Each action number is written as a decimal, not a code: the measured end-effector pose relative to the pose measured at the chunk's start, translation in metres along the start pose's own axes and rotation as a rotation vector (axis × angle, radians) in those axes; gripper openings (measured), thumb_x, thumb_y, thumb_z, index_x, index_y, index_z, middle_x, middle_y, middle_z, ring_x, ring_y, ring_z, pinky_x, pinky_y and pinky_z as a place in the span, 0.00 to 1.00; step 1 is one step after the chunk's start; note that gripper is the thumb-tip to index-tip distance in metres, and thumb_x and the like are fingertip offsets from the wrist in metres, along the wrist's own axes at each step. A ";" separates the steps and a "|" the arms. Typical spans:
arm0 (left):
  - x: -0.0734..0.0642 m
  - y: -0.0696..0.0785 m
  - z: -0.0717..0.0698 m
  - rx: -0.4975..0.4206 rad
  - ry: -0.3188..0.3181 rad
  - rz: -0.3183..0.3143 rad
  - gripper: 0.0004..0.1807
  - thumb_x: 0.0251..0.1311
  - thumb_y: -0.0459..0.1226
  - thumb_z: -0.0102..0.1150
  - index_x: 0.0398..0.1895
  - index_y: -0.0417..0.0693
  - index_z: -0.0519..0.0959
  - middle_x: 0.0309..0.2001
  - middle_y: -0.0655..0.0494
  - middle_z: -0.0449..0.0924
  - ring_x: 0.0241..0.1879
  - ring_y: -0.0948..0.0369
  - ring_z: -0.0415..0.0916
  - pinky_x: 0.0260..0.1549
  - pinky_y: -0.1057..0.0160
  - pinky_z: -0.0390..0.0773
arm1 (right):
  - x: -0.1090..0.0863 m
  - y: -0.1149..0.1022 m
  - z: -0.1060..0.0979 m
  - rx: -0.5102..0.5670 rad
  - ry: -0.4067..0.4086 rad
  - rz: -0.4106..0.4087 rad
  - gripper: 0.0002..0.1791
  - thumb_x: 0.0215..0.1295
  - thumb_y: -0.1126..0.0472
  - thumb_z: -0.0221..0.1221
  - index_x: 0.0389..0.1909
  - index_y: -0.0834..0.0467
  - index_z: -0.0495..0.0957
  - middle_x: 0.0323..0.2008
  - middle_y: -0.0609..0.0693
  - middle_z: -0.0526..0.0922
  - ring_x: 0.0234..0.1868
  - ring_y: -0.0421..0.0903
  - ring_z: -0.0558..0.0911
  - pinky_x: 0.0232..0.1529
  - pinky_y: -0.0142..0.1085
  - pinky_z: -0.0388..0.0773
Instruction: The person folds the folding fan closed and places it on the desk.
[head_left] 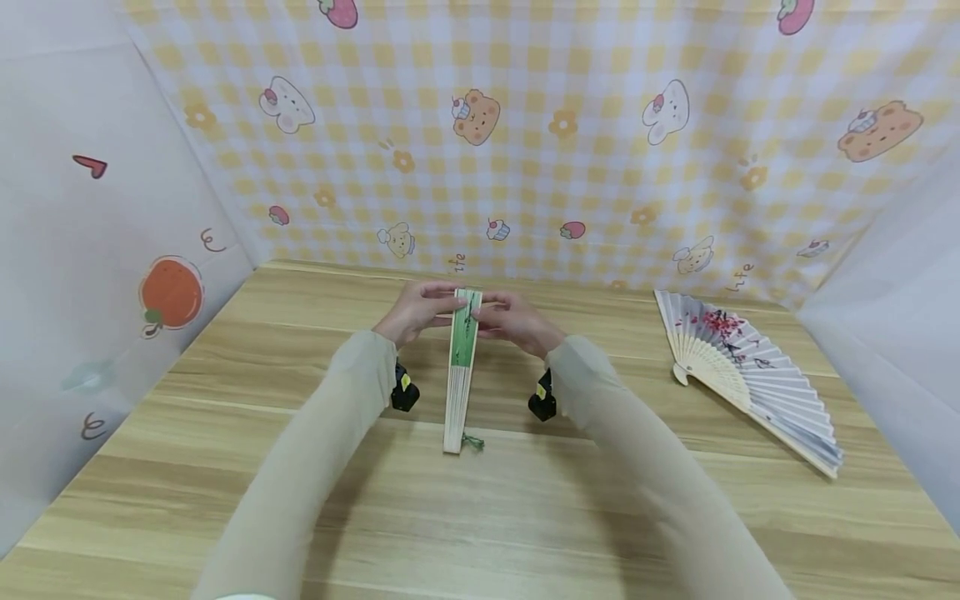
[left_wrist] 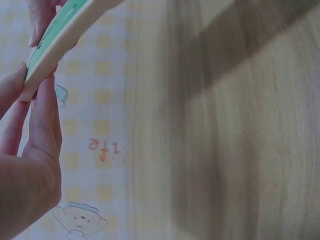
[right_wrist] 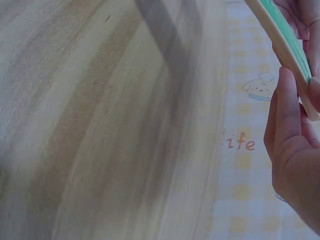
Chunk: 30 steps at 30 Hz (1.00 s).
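Note:
A folded green hand fan [head_left: 462,354] with pale ribs and a small green tassel [head_left: 473,442] is between my hands in the head view, its far end between the fingers and its narrow end toward me. My left hand [head_left: 422,309] pinches the far end from the left, thumb on the green face. From the right, my right hand [head_left: 519,321] pinches the same end. The left wrist view shows the left hand [left_wrist: 37,135] with fingers behind the fan's edge [left_wrist: 55,55]. In the right wrist view the right hand [right_wrist: 295,145] grips the fan's outer rib [right_wrist: 285,45].
An open white fan [head_left: 750,367] with pink blossoms lies spread at the right of the wooden table [head_left: 480,525]. A yellow checked cloth [head_left: 517,167] with cartoon prints hangs behind the table's back edge, and white sheets [head_left: 97,275] stand at both sides.

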<state>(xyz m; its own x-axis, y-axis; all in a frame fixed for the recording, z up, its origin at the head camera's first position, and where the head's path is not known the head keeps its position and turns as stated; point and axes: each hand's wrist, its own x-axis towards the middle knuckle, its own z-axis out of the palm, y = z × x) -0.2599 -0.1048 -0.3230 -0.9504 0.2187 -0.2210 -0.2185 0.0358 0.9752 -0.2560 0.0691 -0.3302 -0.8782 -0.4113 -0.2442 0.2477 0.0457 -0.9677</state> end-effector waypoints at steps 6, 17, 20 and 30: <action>0.006 -0.010 -0.003 -0.034 0.012 -0.044 0.23 0.54 0.29 0.57 0.55 0.38 0.68 0.53 0.43 0.71 0.42 0.57 0.75 0.40 0.64 0.77 | 0.009 0.008 0.002 -0.015 0.065 0.042 0.18 0.61 0.69 0.52 0.52 0.63 0.67 0.42 0.62 0.77 0.35 0.47 0.79 0.48 0.43 0.73; 0.010 -0.023 -0.010 0.003 -0.050 -0.062 0.26 0.53 0.26 0.55 0.57 0.40 0.66 0.54 0.40 0.69 0.48 0.51 0.72 0.44 0.61 0.75 | 0.017 0.016 0.004 -0.068 0.125 0.032 0.24 0.57 0.73 0.54 0.56 0.65 0.62 0.44 0.67 0.76 0.32 0.48 0.80 0.46 0.44 0.74; 0.011 -0.027 -0.010 0.000 -0.064 -0.065 0.26 0.54 0.25 0.54 0.59 0.39 0.65 0.54 0.39 0.68 0.50 0.50 0.71 0.46 0.60 0.74 | 0.018 0.019 0.003 -0.080 0.132 0.033 0.25 0.57 0.74 0.54 0.57 0.65 0.62 0.45 0.67 0.75 0.36 0.50 0.80 0.46 0.43 0.75; 0.012 -0.032 -0.009 0.041 -0.075 -0.079 0.29 0.53 0.22 0.51 0.60 0.40 0.62 0.56 0.39 0.66 0.52 0.48 0.68 0.48 0.59 0.72 | 0.021 0.024 0.003 -0.091 0.154 0.065 0.26 0.56 0.75 0.54 0.57 0.64 0.64 0.45 0.65 0.76 0.39 0.51 0.80 0.43 0.40 0.76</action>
<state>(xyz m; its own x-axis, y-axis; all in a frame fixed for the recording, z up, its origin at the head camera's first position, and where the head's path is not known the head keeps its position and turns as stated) -0.2659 -0.1126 -0.3572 -0.9109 0.2858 -0.2975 -0.2817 0.0959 0.9547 -0.2674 0.0582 -0.3583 -0.9155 -0.2613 -0.3058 0.2737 0.1526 -0.9496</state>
